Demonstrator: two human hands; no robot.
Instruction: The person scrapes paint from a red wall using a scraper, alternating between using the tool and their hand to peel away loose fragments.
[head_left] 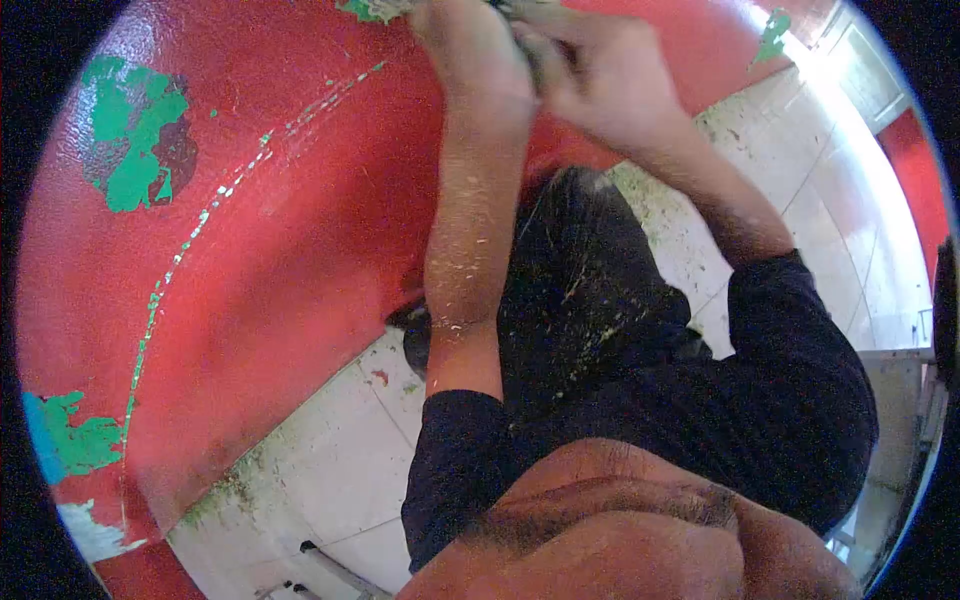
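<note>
A red painted wall (300, 190) curves across the view, its coat chipped through to green in places. At the top edge my left hand (475, 45) is raised against it, partly cut off, its fingers hidden. Beside it, my right hand (610, 75) is closed, with fingers curled around something narrow and dark that I cannot make out. The two hands are close together, and motion blurs both. Pale flakes speckle my left forearm and the dark trousers.
Green paint patches (140, 130) show at the left, and a dotted scratch line runs down the wall. Paint crumbs lie on the white tiled floor (340, 470) along the wall's foot. A white door (860, 70) stands at the upper right, with a pale piece of furniture (895, 400) below.
</note>
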